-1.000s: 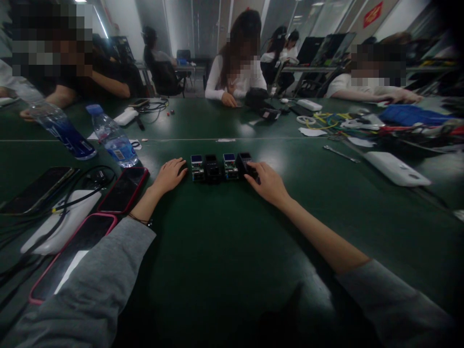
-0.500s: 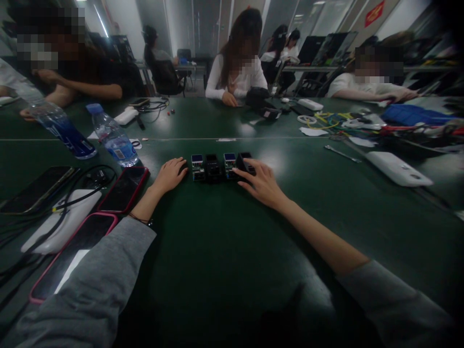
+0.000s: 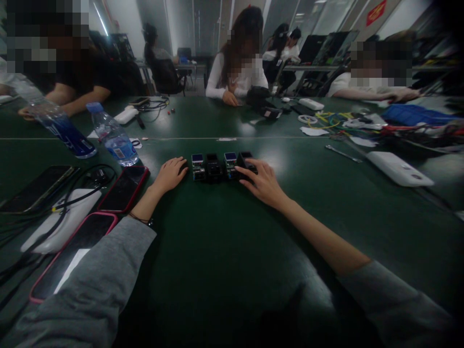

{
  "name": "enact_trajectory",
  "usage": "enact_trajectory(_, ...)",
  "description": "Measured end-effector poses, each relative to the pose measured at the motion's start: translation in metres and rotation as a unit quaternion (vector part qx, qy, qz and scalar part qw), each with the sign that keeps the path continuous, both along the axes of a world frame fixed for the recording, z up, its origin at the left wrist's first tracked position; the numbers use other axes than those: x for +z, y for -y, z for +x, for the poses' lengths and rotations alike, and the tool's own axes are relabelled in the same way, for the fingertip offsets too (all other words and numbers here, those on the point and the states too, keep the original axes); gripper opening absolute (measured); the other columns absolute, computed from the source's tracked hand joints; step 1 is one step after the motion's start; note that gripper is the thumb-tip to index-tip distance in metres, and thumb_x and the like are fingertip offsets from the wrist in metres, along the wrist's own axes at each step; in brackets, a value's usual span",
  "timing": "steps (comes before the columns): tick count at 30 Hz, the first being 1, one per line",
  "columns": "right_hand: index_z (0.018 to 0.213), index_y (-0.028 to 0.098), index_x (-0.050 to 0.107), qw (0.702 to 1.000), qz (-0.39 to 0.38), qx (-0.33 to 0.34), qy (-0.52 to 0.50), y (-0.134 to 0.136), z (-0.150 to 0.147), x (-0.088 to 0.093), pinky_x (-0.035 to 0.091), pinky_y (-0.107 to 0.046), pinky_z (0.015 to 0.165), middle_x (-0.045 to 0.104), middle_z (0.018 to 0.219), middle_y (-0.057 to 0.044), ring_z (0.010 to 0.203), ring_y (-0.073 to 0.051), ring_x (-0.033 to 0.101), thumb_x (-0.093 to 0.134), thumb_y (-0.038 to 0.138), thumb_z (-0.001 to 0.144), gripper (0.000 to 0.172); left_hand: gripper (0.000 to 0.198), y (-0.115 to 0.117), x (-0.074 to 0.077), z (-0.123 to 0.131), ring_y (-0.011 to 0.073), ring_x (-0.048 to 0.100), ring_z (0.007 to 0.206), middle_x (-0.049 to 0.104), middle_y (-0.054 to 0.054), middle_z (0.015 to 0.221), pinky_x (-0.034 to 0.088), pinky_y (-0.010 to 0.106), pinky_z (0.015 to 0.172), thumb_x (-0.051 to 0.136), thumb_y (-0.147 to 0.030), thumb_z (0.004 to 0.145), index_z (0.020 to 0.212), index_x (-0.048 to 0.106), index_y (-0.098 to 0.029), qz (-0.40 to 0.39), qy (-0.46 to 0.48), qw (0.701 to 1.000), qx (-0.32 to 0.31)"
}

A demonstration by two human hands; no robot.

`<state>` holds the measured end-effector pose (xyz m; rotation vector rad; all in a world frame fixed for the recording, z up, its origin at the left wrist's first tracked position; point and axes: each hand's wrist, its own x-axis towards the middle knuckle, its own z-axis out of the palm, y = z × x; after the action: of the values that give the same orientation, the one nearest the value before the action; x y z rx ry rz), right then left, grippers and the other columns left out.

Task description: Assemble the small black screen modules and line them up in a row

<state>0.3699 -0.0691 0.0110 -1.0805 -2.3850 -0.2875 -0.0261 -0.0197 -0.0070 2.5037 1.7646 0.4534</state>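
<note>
A short row of small electronic modules sits on the green table, two with blue screens and two black ones. My left hand lies palm down just left of the row, fingers loosely curled, its fingertips at the leftmost module. My right hand rests on the right end of the row, fingers spread over the rightmost black module and touching it.
Phones and a white power bank with cables lie at my left, near two water bottles. A white device, a metal tool and a tangle of wires are at right. Other people sit across the table.
My right hand slid left from beside the rightmost black module onto it. My left hand stayed put.
</note>
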Motion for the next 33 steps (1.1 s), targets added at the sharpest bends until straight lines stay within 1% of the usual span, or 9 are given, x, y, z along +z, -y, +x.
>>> enact_trajectory(4,0.152,0.027,0.049,0.997,0.001,-0.019,-0.071,-0.0024,0.001,0.0013,0.052,-0.056,0.105,0.057,0.139,-0.014,0.13,-0.034,0.053,0.033,0.043,0.114,0.044,0.053,-0.0003,-0.0001,-0.0004,0.0323,0.045,0.152,0.049,0.014,0.165,0.036,0.057,0.125,0.037,-0.045,0.11,0.153,0.052,-0.019,-0.001,0.002,1.0,0.002)
enact_trajectory(6,0.15,0.026,0.051,0.993,0.004,-0.048,-0.111,-0.0044,0.0025,0.0001,0.053,-0.056,0.105,0.059,0.135,-0.015,0.126,-0.034,0.056,0.03,0.045,0.115,0.045,0.051,-0.0005,-0.0006,-0.0008,0.0317,0.046,0.151,0.05,0.013,0.164,0.036,0.057,0.125,0.038,-0.045,0.11,0.153,0.053,-0.021,0.002,0.005,1.0,0.002)
enact_trajectory(10,0.155,0.026,0.046,0.99,-0.022,-0.087,-0.11,-0.0052,0.0035,-0.0034,0.054,-0.06,0.107,0.051,0.151,-0.017,0.135,-0.037,0.054,0.029,0.056,0.113,0.054,0.051,0.0001,-0.0006,-0.0011,0.0311,0.046,0.151,0.05,0.013,0.164,0.036,0.058,0.125,0.038,-0.045,0.11,0.153,0.053,-0.022,0.003,0.01,1.0,-0.001)
enact_trajectory(13,0.157,0.026,0.044,0.993,-0.057,-0.079,-0.07,-0.0034,0.0018,-0.0044,0.055,-0.064,0.106,0.045,0.159,-0.018,0.137,-0.041,0.053,0.028,0.06,0.112,0.059,0.052,0.0012,0.0,-0.0006,0.0319,0.046,0.151,0.05,0.015,0.164,0.037,0.058,0.124,0.038,-0.045,0.11,0.153,0.053,-0.02,0.003,0.009,1.0,-0.001)
enact_trajectory(16,0.159,0.025,0.042,0.993,-0.069,-0.069,-0.059,-0.0027,0.001,-0.0047,0.055,-0.067,0.105,0.04,0.162,-0.02,0.137,-0.043,0.054,0.031,0.058,0.112,0.059,0.05,0.0018,-0.0001,-0.0003,0.0316,0.047,0.15,0.051,0.013,0.163,0.037,0.058,0.124,0.039,-0.044,0.11,0.152,0.053,-0.022,0.01,0.011,1.0,0.0)
enact_trajectory(19,0.16,0.026,0.041,0.993,-0.073,-0.062,-0.063,-0.0037,0.0021,-0.005,0.054,-0.069,0.106,0.039,0.163,-0.019,0.138,-0.043,0.053,0.035,0.054,0.112,0.056,0.05,0.0014,-0.0006,-0.0003,0.0311,0.046,0.151,0.052,0.012,0.163,0.037,0.056,0.124,0.04,-0.045,0.11,0.153,0.053,-0.023,0.013,0.012,1.0,0.001)
enact_trajectory(25,0.158,0.025,0.043,0.994,-0.076,-0.052,-0.059,-0.0046,0.0028,-0.0045,0.054,-0.067,0.106,0.041,0.161,-0.019,0.14,-0.041,0.051,0.039,0.05,0.112,0.052,0.052,0.0009,0.0005,0.0001,0.0317,0.045,0.151,0.05,0.015,0.164,0.036,0.056,0.125,0.039,-0.044,0.109,0.153,0.052,-0.019,0.003,0.004,1.0,-0.002)
enact_trajectory(29,0.158,0.025,0.041,0.995,-0.057,-0.053,-0.067,-0.0027,0.001,-0.003,0.053,-0.066,0.107,0.04,0.161,-0.019,0.139,-0.041,0.051,0.036,0.052,0.113,0.053,0.052,0.0008,-0.0001,-0.0003,0.0317,0.046,0.151,0.05,0.014,0.164,0.036,0.056,0.125,0.039,-0.044,0.109,0.153,0.053,-0.02,0.004,0.004,1.0,-0.001)
enact_trajectory(33,0.158,0.027,0.038,0.992,-0.029,-0.074,-0.099,-0.0018,0.0002,-0.0013,0.054,-0.064,0.107,0.043,0.157,-0.019,0.136,-0.039,0.054,0.031,0.055,0.113,0.053,0.05,0.0002,-0.0017,-0.0013,0.0309,0.047,0.15,0.052,0.012,0.163,0.037,0.057,0.125,0.039,-0.044,0.11,0.153,0.053,-0.023,0.011,0.008,1.0,-0.003)
